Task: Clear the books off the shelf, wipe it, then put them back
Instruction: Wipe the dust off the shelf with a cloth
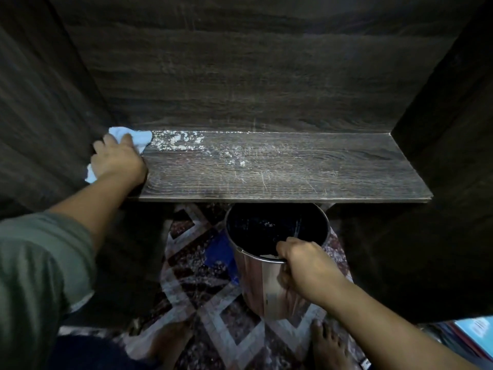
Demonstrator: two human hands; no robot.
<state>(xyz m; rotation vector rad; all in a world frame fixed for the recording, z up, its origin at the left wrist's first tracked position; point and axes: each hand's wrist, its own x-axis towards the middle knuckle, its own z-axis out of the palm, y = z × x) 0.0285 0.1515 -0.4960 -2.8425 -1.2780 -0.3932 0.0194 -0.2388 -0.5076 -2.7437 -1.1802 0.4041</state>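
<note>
The dark wooden shelf (306,169) holds no books and carries white dust (181,141) near its back left part. My left hand (117,158) presses a light blue cloth (136,137) onto the shelf's back left corner, against the side wall. My right hand (304,265) grips the near rim of a shiny metal bin (264,284), held just below the shelf's front edge; white crumbs lie inside it. A few books (472,335) show at the bottom right corner, partly cut off.
Dark wooden walls (48,116) close the shelf in on the left, right and back. A patterned rug (202,289) covers the floor below. My bare feet (328,345) stand on it close to the bin.
</note>
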